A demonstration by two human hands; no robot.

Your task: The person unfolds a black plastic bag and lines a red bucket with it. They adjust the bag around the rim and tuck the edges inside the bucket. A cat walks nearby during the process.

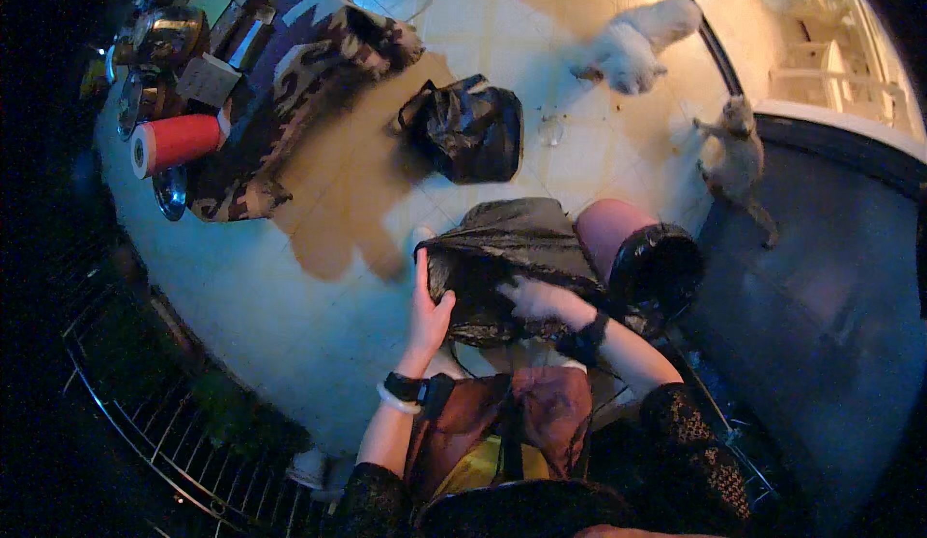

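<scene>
A dark fabric bag lies across the person's lap with its mouth facing them. My left hand is at the left side of its opening, fingers inside the rim and thumb outside, gripping the edge. My right hand is blurred over the dark opening, its fingers apart; whether it touches anything inside is unclear. Beyond the lap, a crumpled black plastic bag stands on the tiled floor. The contents of the bag on the lap are too dark to make out.
A pale fluffy animal is on the floor, and a cat lies by the dark mat at right. A table with a patterned cloth holds a red roll and metal pots. A black round container is beside my right arm. Metal wire racks curve at lower left.
</scene>
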